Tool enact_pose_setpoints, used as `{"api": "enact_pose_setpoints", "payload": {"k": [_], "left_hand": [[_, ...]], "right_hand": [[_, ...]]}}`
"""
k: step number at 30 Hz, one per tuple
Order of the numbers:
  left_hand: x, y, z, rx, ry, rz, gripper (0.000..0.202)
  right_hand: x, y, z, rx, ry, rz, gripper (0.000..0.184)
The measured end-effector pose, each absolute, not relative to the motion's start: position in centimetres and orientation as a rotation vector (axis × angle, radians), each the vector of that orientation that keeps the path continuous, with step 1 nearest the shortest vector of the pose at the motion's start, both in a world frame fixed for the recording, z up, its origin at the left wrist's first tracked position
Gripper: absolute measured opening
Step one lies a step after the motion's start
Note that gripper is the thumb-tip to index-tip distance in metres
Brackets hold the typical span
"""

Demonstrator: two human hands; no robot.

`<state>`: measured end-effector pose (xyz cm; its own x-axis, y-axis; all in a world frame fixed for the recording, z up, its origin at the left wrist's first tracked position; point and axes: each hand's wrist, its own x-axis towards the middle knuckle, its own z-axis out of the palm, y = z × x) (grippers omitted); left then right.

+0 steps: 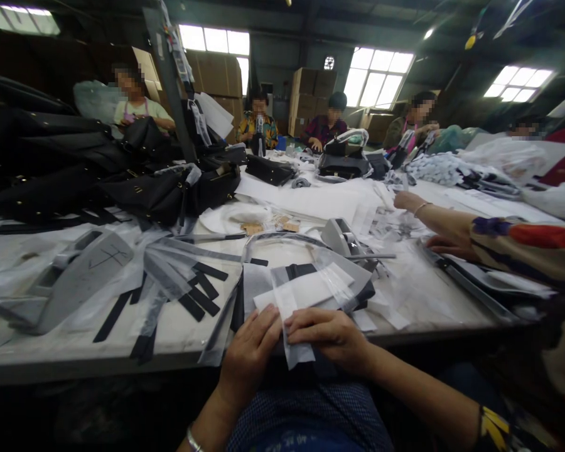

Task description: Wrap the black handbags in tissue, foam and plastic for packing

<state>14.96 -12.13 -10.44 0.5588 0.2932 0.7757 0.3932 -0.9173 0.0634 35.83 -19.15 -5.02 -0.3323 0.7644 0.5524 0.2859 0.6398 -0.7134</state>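
At the front edge of the table my left hand (254, 336) has its fingers closed on the side of a strip of thin white wrapping sheet (289, 314). My right hand (332, 336) grips the same strip from the other side, thumb and fingers together. Its lower end hangs down between my hands. Under and behind it lies a longer folded white sheet (320, 284), resting on a dark bag partly covered by clear and white wrapping. The bag's arched handle (282, 236) is wrapped in film. Most of the bag's body is hidden.
Black straps in clear film (169, 270) and a grey tape dispenser (85, 270) lie left. Another dispenser (341, 235) stands behind the bag. Black handbags (145, 188) are piled back left. A co-worker's arms (442, 229) reach in from the right; several people sit across the table.
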Motion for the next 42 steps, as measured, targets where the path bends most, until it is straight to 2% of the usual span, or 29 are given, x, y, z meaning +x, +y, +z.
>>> {"api": "enact_pose_setpoints", "payload": {"k": [4, 9, 14, 16, 18, 25, 32, 36, 42], "left_hand": [[14.9, -12.4, -10.6, -2.628, -0.709, -1.396, 0.028], [14.8, -12.4, -10.1, -2.704, -0.544, -1.250, 0.041], [14.7, -12.3, -10.1, -2.686, -0.521, -1.198, 0.043], [14.7, -12.2, -10.2, -2.672, -0.521, -1.205, 0.043], [14.7, -12.1, -10.4, -2.659, -0.516, -1.224, 0.042], [14.5, -11.3, -11.3, -2.655, -0.405, -1.353, 0.038], [14.5, -11.2, -10.8, -2.644, -0.376, -1.369, 0.036], [14.4, -11.3, -10.9, -2.666, -0.423, -1.324, 0.038], [14.4, -10.6, -11.1, -2.697, -0.480, -1.300, 0.040]], "right_hand": [[35.6, -19.8, -5.6, -0.833, -1.997, 0.509, 0.025], [36.6, -18.7, -2.0, -0.906, -2.191, 0.605, 0.020], [38.5, -11.6, 0.6, -1.535, -2.141, 0.268, 0.031], [38.9, -8.4, 0.5, -1.829, -2.281, 0.338, 0.032], [39.2, -6.0, 0.2, -1.950, -2.417, 0.491, 0.030], [37.9, -2.7, -0.7, -1.908, -2.539, 0.706, 0.047], [35.7, -2.9, -1.9, -1.845, -2.467, 0.724, 0.031], [36.3, -5.1, -2.0, -1.807, -2.389, 0.700, 0.033], [38.0, -11.1, -0.2, -1.413, -2.227, 0.591, 0.029]]}}
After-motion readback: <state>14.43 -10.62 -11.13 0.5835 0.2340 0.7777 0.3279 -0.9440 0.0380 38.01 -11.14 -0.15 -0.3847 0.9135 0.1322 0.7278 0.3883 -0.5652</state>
